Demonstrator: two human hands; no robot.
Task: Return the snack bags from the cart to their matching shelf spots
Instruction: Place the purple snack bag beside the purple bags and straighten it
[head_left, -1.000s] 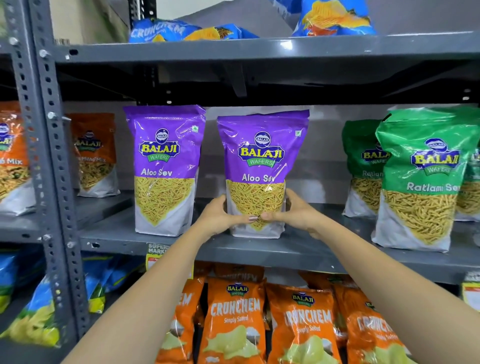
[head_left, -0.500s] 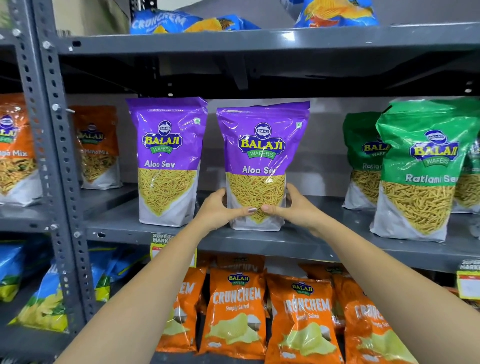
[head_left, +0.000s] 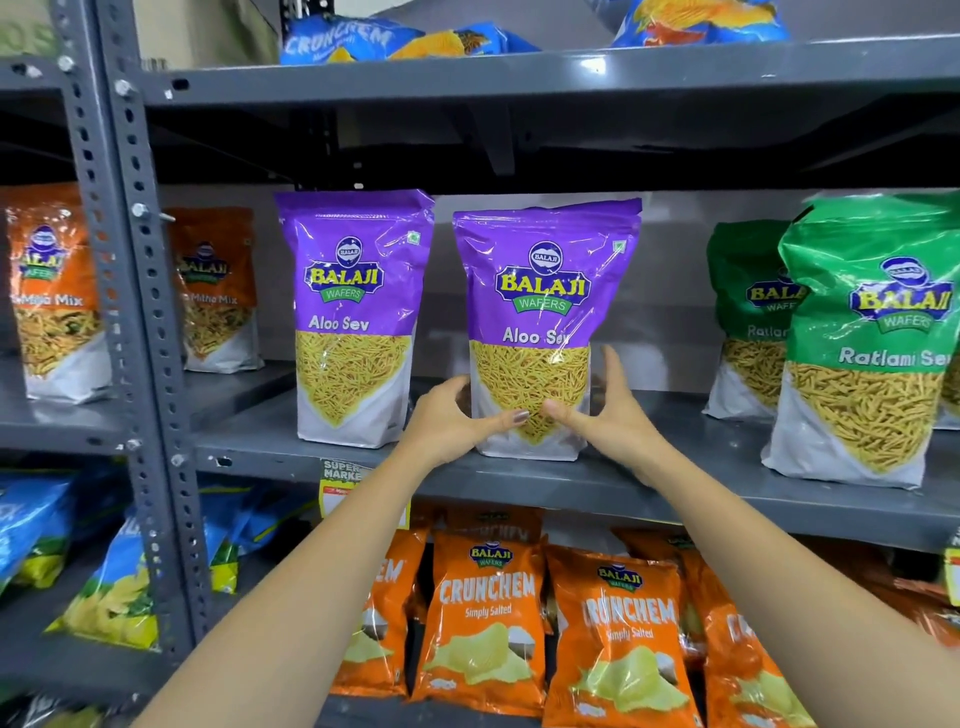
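A purple Aloo Sev bag stands upright on the grey middle shelf, next to a matching purple Aloo Sev bag on its left. My left hand grips the right-hand bag's lower left corner, thumb across the front and fingers curled behind. My right hand is at its lower right corner. Its thumb rests on the front, but its fingers point up, spread just off the bag's right edge.
Green Ratlami Sev bags stand to the right on the same shelf, with a gap between them and the purple bag. Orange mix bags sit left of the upright post. Orange Crunchem bags fill the shelf below, blue ones above.
My right hand's fingers have come off the back and side of the bag and now point upward. The bag has settled upright on the shelf; my left hand keeps its grip.
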